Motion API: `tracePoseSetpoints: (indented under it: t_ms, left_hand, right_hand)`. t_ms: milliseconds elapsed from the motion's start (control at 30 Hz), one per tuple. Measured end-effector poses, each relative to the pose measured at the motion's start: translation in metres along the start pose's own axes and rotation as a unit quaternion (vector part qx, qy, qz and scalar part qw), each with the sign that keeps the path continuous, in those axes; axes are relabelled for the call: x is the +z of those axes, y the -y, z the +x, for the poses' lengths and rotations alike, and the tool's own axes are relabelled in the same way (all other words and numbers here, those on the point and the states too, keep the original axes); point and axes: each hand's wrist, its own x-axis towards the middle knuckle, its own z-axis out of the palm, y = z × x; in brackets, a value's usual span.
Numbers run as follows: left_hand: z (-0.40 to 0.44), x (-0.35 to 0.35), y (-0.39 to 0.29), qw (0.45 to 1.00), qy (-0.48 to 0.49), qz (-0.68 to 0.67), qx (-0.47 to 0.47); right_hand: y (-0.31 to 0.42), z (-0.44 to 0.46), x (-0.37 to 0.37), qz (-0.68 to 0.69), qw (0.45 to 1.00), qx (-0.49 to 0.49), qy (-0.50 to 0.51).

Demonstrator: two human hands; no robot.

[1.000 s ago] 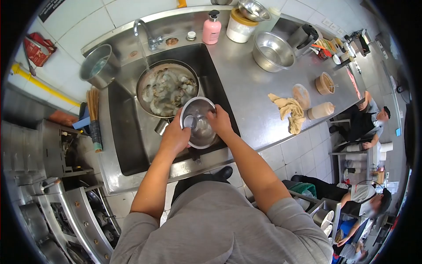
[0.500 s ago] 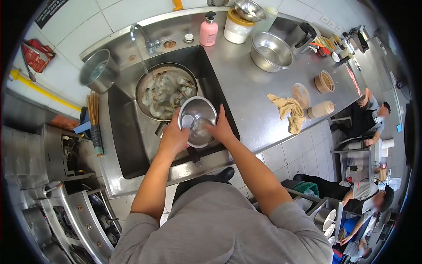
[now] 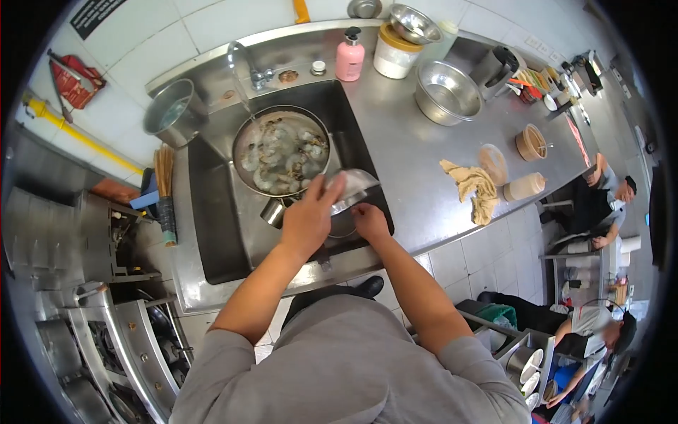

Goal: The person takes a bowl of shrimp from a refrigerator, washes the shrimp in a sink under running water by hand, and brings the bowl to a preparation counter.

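Observation:
My left hand (image 3: 309, 220) is closed on a small metal bowl (image 3: 355, 185), which is tilted on its side over the right part of the sink (image 3: 212, 244). Just below the bowl, my right hand (image 3: 371, 222) has its fingers curled near the rim; whether it grips anything is hidden. A round pan (image 3: 244, 180) of water and peeled-looking shrimp (image 3: 282, 155) sits in the sink to the upper left of my hands. Water runs into it from the faucet (image 3: 256, 76).
A metal pot (image 3: 176, 116) stands at the sink's left corner. On the counter are a pink pump bottle (image 3: 349, 58), a large metal bowl (image 3: 445, 95), a yellow cloth (image 3: 472, 189) and a squeeze bottle (image 3: 524, 186). Two people (image 3: 600, 201) are at the right.
The small bowl has gone from facing up between both hands to tilted sideways, a little to the right. My left hand has moved up and right, my right hand down to below the bowl.

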Motion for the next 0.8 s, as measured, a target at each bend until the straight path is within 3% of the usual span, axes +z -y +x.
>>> tracePoseSetpoints:
  t_ms: [67, 133, 200, 233, 267, 300, 333, 367, 433, 500, 600, 633, 700, 733, 800]
  left_hand:
    - [0.016, 0.001, 0.018, 0.99, -0.005, 0.078, 0.116]
    - [0.051, -0.009, 0.066, 0.988, -0.104, 0.01, 0.11]
    - [0.084, -0.028, 0.116, 0.983, -0.166, -0.059, -0.052]
    - [0.102, -0.028, 0.149, 0.96, -0.142, -0.051, -0.236]
    - [0.112, -0.026, 0.186, 0.941, -0.156, -0.032, -0.3]
    - [0.125, -0.011, 0.237, 0.913, -0.156, -0.116, -0.358]
    - [0.119, -0.037, 0.202, 0.874, -0.133, -0.245, -0.397]
    - [0.117, -0.027, 0.213, 0.854, -0.15, -0.319, -0.383]
    - [0.119, 0.017, 0.27, 0.83, -0.163, -0.392, -0.363]
    - [0.126, 0.061, 0.325, 0.683, -0.078, -0.528, -0.498]
    - [0.127, 0.057, 0.269, 0.596, -0.134, -0.639, -0.467]
    - [0.13, 0.054, 0.25, 0.595, -0.132, -0.642, -0.466]
    - [0.133, 0.05, 0.217, 0.525, -0.217, -0.711, -0.414]
    - [0.134, 0.051, 0.201, 0.523, -0.217, -0.712, -0.415]
    - [0.135, 0.05, 0.176, 0.609, -0.217, -0.681, -0.345]
  right_hand:
    - [0.013, -0.006, -0.007, -0.008, 1.0, -0.011, -0.006]
    - [0.036, -0.022, -0.029, -0.126, 0.992, -0.022, -0.013]
    - [0.029, -0.027, -0.045, -0.133, 0.988, -0.079, -0.011]
    - [0.023, -0.029, -0.051, -0.125, 0.986, -0.105, 0.021]
    - [0.02, -0.031, -0.055, -0.117, 0.983, -0.13, 0.053]
    - [0.017, -0.037, -0.057, -0.117, 0.984, -0.128, 0.047]
    - [0.012, -0.044, -0.057, -0.109, 0.975, -0.19, 0.027]
    - [0.008, -0.051, -0.058, -0.102, 0.962, -0.253, 0.007]
    - [-0.002, -0.059, -0.056, -0.124, 0.954, -0.273, -0.006]
    - [-0.003, -0.063, -0.056, -0.145, 0.944, -0.295, -0.016]
    - [0.013, -0.067, -0.064, -0.117, 0.963, -0.244, -0.015]
    - [0.014, -0.068, -0.066, -0.113, 0.961, -0.251, 0.001]
    - [0.021, -0.07, -0.073, -0.112, 0.959, -0.258, 0.018]
    - [0.026, -0.071, -0.077, -0.118, 0.96, -0.255, 0.021]
    - [0.044, -0.07, -0.082, -0.123, 0.958, -0.256, 0.029]
